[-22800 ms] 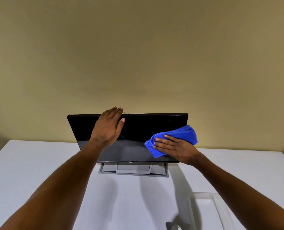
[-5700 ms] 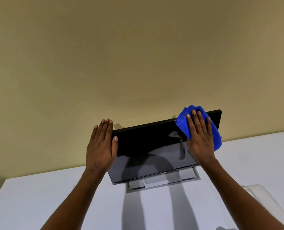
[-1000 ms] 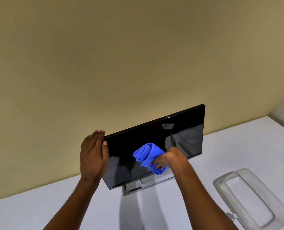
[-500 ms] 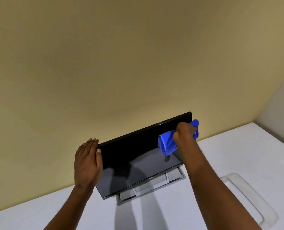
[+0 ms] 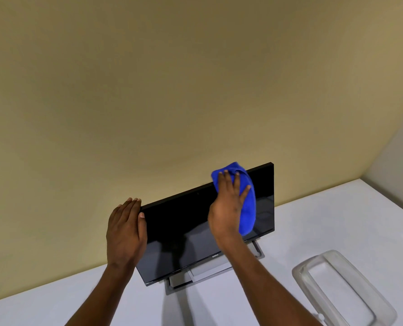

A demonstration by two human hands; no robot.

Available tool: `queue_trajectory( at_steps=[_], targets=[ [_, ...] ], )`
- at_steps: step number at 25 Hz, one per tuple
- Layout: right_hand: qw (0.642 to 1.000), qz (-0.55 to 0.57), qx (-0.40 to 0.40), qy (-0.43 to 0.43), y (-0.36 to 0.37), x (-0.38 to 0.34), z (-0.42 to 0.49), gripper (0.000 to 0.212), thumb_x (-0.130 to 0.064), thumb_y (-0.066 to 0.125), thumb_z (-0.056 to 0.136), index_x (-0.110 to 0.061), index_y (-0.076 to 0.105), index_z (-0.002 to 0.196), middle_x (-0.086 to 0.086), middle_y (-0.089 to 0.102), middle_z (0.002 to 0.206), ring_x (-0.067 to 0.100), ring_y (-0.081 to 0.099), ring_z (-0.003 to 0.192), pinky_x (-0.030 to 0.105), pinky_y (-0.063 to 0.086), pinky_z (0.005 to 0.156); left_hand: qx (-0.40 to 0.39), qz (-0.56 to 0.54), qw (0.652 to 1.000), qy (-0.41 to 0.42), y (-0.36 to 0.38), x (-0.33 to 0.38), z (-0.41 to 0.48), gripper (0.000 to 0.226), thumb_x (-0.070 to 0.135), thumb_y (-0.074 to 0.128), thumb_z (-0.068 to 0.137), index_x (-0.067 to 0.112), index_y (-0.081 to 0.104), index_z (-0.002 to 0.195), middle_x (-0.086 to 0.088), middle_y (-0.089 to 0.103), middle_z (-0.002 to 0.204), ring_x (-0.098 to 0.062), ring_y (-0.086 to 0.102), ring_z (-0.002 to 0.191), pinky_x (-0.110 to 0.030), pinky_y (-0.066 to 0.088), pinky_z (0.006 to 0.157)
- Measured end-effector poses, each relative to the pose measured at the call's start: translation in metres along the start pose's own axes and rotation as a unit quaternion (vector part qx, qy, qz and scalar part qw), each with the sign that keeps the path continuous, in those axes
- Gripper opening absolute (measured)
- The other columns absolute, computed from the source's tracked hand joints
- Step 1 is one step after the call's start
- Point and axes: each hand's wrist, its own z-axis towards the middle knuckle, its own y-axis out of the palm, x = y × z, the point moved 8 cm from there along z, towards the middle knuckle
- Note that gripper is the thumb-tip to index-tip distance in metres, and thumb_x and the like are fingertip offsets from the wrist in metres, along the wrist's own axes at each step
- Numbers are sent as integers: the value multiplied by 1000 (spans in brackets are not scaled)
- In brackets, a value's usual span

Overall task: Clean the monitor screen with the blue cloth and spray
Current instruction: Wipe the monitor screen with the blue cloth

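A black monitor on a grey stand sits on the white table, tilted in the view with its right side higher. My left hand lies flat against the monitor's left edge, fingers up at the top corner. My right hand presses the bunched blue cloth flat on the upper right part of the screen, fingers spread up to the top edge. No spray bottle is in view.
A clear plastic tray lies on the white table at the lower right. A beige wall rises right behind the monitor. A grey wall stands at the far right beyond the table's corner.
My right hand has swept the blue cloth from the screen's middle to its upper right and now lies flat over it. My left hand stays on the left edge.
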Motion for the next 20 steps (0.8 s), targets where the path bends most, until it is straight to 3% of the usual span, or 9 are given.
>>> queue_trajectory(
  at_steps=[5, 9, 12, 16, 20],
  targets=[
    [984, 7, -42, -170, 22, -85, -51, 80, -1, 50, 90, -15, 25, 165, 5, 26, 172, 30, 5, 164, 63, -6, 130, 13, -2, 1000, 4, 0, 0, -2, 51, 25, 35, 103, -1, 67, 134, -17, 68, 138, -35, 59, 136, -47, 38, 119],
    [957, 33, -39, -285, 33, -110, -64, 75, -1, 52, 91, -18, 34, 161, 1, 38, 166, 27, 18, 162, 52, -15, 129, 13, -4, 1000, 3, 0, 0, -2, 51, 25, 35, 104, -1, 66, 135, -17, 68, 138, -35, 59, 136, -48, 38, 119],
    [935, -6, -31, -353, 26, -86, -48, 74, -4, 51, 91, -21, 34, 162, -2, 38, 167, 23, 24, 161, 54, 1, 133, 14, -1, 1000, 3, 0, 2, 0, 50, 24, 36, 104, -1, 67, 134, -17, 68, 137, -35, 59, 135, -48, 39, 119],
    [933, -53, 18, -354, -1, -20, -11, 69, -8, 51, 90, -21, 45, 158, -2, 48, 161, 23, 38, 156, 55, 24, 129, 2, 4, 1000, -3, 0, 2, -1, 50, 25, 36, 104, 0, 66, 135, -15, 67, 139, -33, 58, 137, -47, 38, 120],
    [959, -55, 38, -277, -31, 59, 37, 70, -3, 48, 85, -13, 51, 154, 6, 54, 157, 31, 43, 153, 60, 27, 127, -5, 6, 1000, -5, 1, 2, -1, 51, 26, 35, 104, 1, 66, 136, -14, 67, 140, -32, 56, 139, -47, 37, 121]
  ],
)
